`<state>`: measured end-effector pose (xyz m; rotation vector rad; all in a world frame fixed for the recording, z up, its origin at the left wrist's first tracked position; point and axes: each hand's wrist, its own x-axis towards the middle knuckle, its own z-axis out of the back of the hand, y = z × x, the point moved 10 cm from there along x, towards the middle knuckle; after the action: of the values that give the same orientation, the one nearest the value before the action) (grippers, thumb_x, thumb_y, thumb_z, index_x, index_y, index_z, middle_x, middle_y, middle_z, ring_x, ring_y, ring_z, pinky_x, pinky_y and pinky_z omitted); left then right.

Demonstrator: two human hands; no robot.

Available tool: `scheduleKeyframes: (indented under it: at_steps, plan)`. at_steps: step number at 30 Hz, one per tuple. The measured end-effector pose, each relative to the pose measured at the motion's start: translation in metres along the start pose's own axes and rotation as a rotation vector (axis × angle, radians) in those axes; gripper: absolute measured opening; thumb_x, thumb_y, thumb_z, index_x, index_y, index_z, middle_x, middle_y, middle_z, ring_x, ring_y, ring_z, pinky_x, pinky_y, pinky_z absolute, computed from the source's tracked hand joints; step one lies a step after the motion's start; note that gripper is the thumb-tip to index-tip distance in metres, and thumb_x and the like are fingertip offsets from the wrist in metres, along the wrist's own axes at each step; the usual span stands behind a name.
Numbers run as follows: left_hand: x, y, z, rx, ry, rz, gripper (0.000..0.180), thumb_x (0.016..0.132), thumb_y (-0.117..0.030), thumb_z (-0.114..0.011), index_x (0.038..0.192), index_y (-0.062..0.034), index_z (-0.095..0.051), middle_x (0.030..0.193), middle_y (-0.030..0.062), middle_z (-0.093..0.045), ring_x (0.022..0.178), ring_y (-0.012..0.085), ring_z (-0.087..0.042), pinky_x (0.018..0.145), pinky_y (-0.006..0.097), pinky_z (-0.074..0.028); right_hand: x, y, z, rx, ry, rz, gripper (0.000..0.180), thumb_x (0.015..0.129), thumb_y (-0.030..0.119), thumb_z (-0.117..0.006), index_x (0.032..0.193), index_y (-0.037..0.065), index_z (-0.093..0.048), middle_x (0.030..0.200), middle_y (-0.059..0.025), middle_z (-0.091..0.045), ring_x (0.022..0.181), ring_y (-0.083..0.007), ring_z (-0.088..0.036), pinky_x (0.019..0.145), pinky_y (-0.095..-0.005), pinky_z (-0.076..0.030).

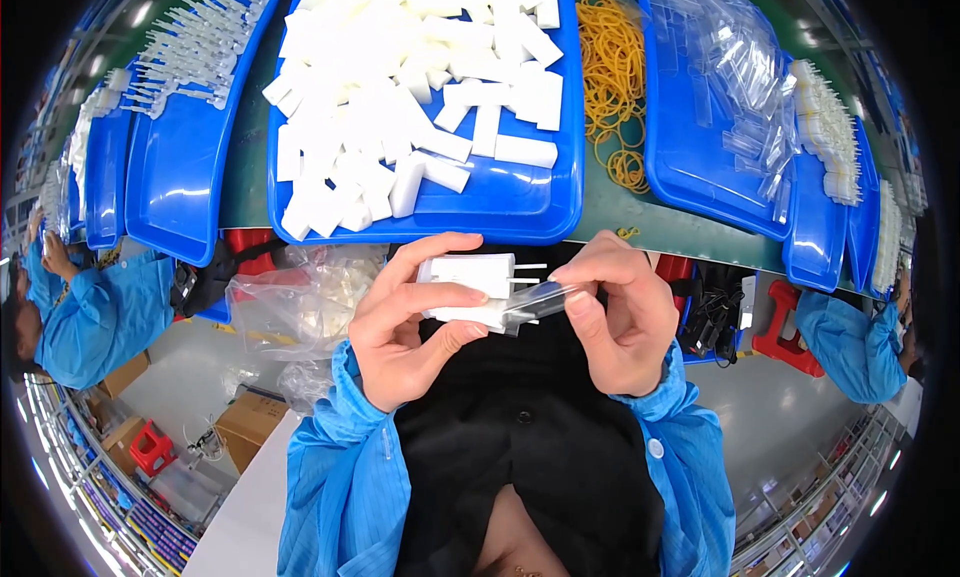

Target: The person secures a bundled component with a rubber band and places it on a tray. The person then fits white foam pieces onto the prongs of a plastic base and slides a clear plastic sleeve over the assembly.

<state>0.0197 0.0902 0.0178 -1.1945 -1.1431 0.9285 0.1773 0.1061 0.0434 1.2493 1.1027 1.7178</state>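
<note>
Centre of frame: left hand (pixel 410 322) clamps a stack of white plug blocks (pixel 468 277), thumb on top, fingers beneath, pins pointing right. Right hand (pixel 620 317) pinches a clear plastic sleeve (pixel 535 302), its mouth touching the lower block's pin end. Hands close together, each closed on its own part. To do the sleeving well, the person should keep the mouth spread, line it up square with the block, and hold the block steady (thin film looks likely to snag on pins). Above, top centre: blue tray (pixel 540 207) of white blocks; yellow rubber bands (pixel 612 67) just right of it.
</note>
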Motion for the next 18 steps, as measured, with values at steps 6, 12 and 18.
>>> scheduleKeyframes:
  at_steps: [6, 12, 18]
  plan:
    - [-0.004, 0.003, 0.004, 0.013, -0.058, 0.018, 0.024, 0.071, 0.002, -0.07, 0.093, -0.0019, -0.062, 0.121, 0.0214, -0.048, 0.105, 0.0273, -0.053, 0.085, 0.034, -0.046, 0.006, 0.001, -0.006, -0.01, 0.102, -0.003, 0.016, 0.076, -0.002, -0.061, 0.091, 0.0, -0.058, 0.07, -0.0064, -0.055, 0.056, -0.0127, -0.045, 0.049, -0.0227, -0.034]
    - [-0.006, 0.001, 0.01, -0.04, -0.159, -0.025, 0.027, 0.071, 0.0, -0.07, 0.096, -0.0017, -0.06, 0.124, 0.0216, -0.045, 0.105, 0.0278, -0.053, 0.086, 0.034, -0.046, -0.003, -0.011, -0.009, 0.201, 0.035, -0.1, 0.015, 0.078, 0.0, -0.06, 0.093, 0.0, -0.058, 0.074, -0.0069, -0.056, 0.059, -0.0122, -0.046, 0.053, -0.023, -0.036]
    - [-0.008, 0.007, 0.016, -0.108, -0.24, 0.006, 0.025, 0.076, -0.002, -0.068, 0.099, -0.0016, -0.058, 0.124, 0.0215, -0.044, 0.105, 0.026, -0.053, 0.085, 0.034, -0.047, 0.0, -0.005, -0.015, 0.15, 0.051, -0.071, 0.015, 0.079, -0.001, -0.06, 0.093, -0.001, -0.057, 0.075, -0.0073, -0.056, 0.06, -0.012, -0.046, 0.055, -0.0231, -0.037]
